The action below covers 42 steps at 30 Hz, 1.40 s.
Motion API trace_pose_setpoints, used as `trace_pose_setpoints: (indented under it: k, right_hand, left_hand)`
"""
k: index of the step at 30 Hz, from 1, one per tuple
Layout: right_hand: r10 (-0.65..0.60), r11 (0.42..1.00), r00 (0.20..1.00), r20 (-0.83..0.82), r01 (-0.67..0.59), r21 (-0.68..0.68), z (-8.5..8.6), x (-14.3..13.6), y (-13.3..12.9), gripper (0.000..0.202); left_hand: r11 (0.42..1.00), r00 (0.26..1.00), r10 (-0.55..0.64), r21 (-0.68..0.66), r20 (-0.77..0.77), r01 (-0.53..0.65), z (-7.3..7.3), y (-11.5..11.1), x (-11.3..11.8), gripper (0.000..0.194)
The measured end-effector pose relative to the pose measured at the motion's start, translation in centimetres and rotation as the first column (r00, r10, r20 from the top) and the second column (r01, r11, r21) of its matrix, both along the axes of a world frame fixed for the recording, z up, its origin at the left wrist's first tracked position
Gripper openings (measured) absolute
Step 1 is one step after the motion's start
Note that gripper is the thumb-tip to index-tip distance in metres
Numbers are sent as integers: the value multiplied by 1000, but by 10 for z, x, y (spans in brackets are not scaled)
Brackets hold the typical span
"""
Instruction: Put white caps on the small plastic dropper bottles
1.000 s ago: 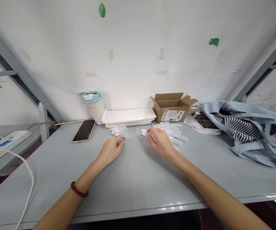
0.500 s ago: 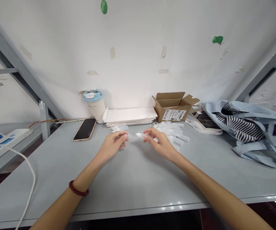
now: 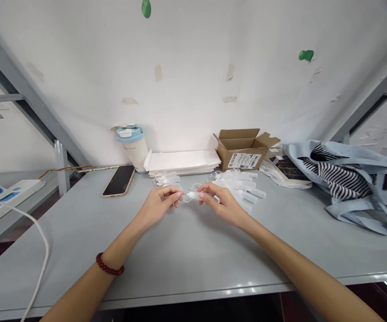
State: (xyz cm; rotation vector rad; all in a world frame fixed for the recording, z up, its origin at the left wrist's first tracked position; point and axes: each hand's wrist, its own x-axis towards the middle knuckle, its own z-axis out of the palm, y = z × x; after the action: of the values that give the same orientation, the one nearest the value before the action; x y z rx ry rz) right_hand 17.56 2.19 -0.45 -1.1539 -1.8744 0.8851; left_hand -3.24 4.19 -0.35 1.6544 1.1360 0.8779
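Observation:
Above the middle of the table, my right hand pinches a small translucent white plastic tube. From its left end a thin, dark, needle-like tip runs toward my left hand, whose thumb and finger are closed at that tip. A thin white loop curls by the tube's narrow end. Just behind my left fingers lie several similar pieces with thin loops. Beyond my right hand, a heap of clear white tubes spreads over the table; my hand covers some of it.
A stack of white envelopes or sheets lies against the wall, beside an open cardboard box. On the left are a lidded cup, a phone, a white cable and a power strip. A blue cloth bag lies right.
My left fingers have closed on the tube's thin tip. The tube has moved slightly down and now lies more level between my hands, its loop showing more clearly.

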Motion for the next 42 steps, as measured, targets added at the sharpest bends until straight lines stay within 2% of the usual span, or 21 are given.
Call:
trace_pose_setpoints:
  k: [28, 37, 42]
  right_hand:
    - [-18, 1000, 1000, 12, 17, 18, 2, -2, -2, 23]
    - [-41, 994, 991, 124, 28, 108, -3, -2, -1, 21]
    - [-39, 992, 989, 141, 21, 123, -5, -1, -2, 20]
  left_hand:
    - [1000, 1000, 1, 27, -26, -1, 1, -2, 0, 27]
    - [999, 990, -7, 52, -141, 15, 1, -12, 7, 25]
    - [992, 981, -35, 116, -193, 58, -1, -16, 9, 25]
